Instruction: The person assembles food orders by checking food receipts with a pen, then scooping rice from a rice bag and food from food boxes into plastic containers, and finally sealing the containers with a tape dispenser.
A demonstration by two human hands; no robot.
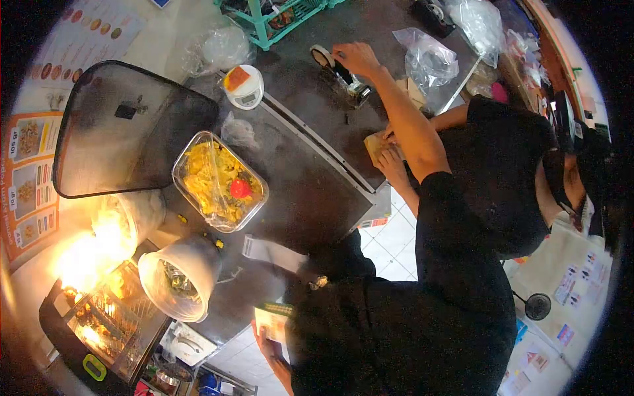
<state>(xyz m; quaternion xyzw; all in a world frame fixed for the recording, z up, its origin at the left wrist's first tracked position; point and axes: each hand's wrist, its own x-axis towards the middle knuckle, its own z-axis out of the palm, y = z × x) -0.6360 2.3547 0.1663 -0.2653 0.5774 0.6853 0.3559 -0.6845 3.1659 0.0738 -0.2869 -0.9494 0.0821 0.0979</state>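
My right hand point(356, 59) is stretched out over the dark counter, its fingers curled at a dark device point(342, 76) that looks like a tape dispenser, with a pale round roll at one end. Down at the lower left, my left hand point(269, 346) grips a flat, cream-coloured printed packet point(269, 319) with a green edge. Part of that packet is hidden by my black clothing. Across from me, a co-worker's hands point(394, 164) hold a small tan paper packet point(376, 148) at the counter edge.
A clear tub of yellow food point(205, 178) with a red item stands beside a white kitchen scale point(244, 86). Nearby are a black mesh cover point(132, 138), a white bucket point(173, 277) and a brightly lit warmer point(109, 323). A teal basket point(261, 26) and plastic bags point(429, 59) lie farther off.
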